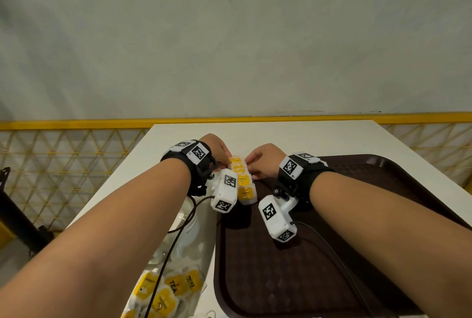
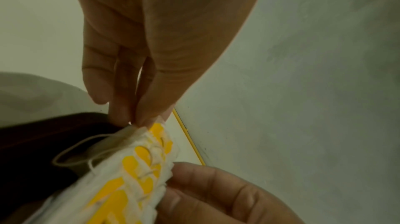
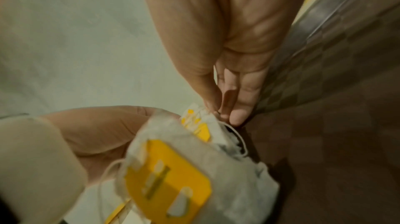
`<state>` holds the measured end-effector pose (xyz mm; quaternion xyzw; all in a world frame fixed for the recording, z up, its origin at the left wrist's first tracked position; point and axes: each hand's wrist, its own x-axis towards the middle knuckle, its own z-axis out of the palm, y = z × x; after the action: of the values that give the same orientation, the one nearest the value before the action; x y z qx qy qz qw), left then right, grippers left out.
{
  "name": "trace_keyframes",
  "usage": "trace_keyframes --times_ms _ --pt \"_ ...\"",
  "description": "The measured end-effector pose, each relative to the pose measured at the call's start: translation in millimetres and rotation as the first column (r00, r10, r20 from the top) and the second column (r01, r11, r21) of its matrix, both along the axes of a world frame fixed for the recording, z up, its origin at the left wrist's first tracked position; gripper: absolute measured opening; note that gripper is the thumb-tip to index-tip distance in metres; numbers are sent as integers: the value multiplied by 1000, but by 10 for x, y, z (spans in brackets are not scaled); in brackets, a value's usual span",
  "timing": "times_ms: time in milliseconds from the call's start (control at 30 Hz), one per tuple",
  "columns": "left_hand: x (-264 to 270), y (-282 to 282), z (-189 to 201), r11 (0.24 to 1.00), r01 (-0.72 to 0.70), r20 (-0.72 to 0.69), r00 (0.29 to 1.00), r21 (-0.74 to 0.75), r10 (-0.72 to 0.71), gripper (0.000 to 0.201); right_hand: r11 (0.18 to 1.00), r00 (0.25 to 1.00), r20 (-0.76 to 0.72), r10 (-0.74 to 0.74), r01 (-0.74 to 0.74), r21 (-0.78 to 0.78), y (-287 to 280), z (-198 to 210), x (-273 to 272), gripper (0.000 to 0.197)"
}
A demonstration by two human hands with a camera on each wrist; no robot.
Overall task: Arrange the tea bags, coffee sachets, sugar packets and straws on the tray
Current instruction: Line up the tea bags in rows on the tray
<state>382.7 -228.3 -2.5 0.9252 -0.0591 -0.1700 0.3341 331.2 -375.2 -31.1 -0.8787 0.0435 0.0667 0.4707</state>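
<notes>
A row of white tea bags [image 1: 244, 182] with yellow tags stands on edge at the far left corner of the brown tray [image 1: 357, 228]. Both hands meet at the far end of the row. My left hand [image 1: 228, 162] pinches the row's left side; in the left wrist view its fingertips [image 2: 138, 120] close on the tops of the tea bags [image 2: 134, 176]. My right hand [image 1: 249, 164] pinches the right side, and its fingertips [image 3: 225, 113] grip the edge of a tea bag [image 3: 194, 125]. Loose white strings hang off the bags.
A clear plastic bag with more tea bags [image 1: 168, 289] lies on the white table [image 1: 293, 136] left of the tray. Black cables run from both wrist cameras across the bag and the tray. A yellow mesh fence [image 1: 63, 164] and a grey wall stand behind.
</notes>
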Motion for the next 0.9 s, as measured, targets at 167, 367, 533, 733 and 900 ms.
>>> trace_keyframes --times_ms 167,367,533,733,900 --pt "-11 4 12 998 -9 -2 1000 60 9 26 980 988 -115 -101 119 161 -19 43 -87 26" --pt "-72 79 72 966 61 4 998 253 -65 40 974 980 -188 -60 99 206 6 56 -232 21" --pt "-129 23 65 965 94 -20 996 246 -92 33 973 984 -159 -73 106 205 83 -1 -276 22" --pt "-208 32 142 956 92 -14 996 278 -92 33 958 971 -190 -143 184 219 75 35 -318 21" --pt "-301 126 180 936 130 -27 991 327 -128 31 951 969 -223 -105 164 264 93 78 -437 23"
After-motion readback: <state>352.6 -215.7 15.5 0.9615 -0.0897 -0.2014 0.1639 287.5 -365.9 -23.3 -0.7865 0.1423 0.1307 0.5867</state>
